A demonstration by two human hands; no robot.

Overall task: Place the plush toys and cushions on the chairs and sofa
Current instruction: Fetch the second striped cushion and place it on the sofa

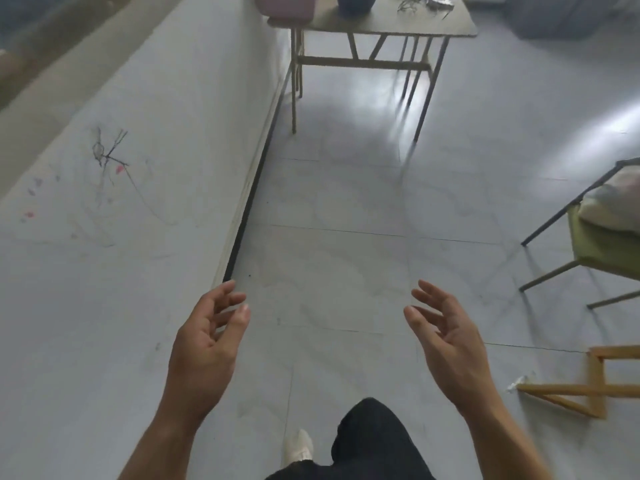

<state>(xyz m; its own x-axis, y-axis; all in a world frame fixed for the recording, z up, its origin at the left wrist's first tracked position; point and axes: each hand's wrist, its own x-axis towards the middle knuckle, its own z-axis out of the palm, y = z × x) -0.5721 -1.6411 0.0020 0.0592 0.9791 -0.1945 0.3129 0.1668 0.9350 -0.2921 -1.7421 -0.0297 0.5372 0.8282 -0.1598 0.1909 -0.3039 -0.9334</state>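
My left hand (207, 337) and my right hand (446, 344) are held out in front of me over the tiled floor, palms facing each other, fingers spread, nothing in either. At the right edge stands a green chair (602, 251) with dark metal legs, and a pale cushion (613, 202) lies on its seat. No plush toy is visible.
A white wall (121, 202) with scribbles runs along my left. A metal-legged table (374, 26) stands ahead with a pink object (284, 5) and a dark pot (356, 3) on it. A wooden frame (588, 386) lies low right. My dark trouser leg and pale shoe (299, 448) show below.
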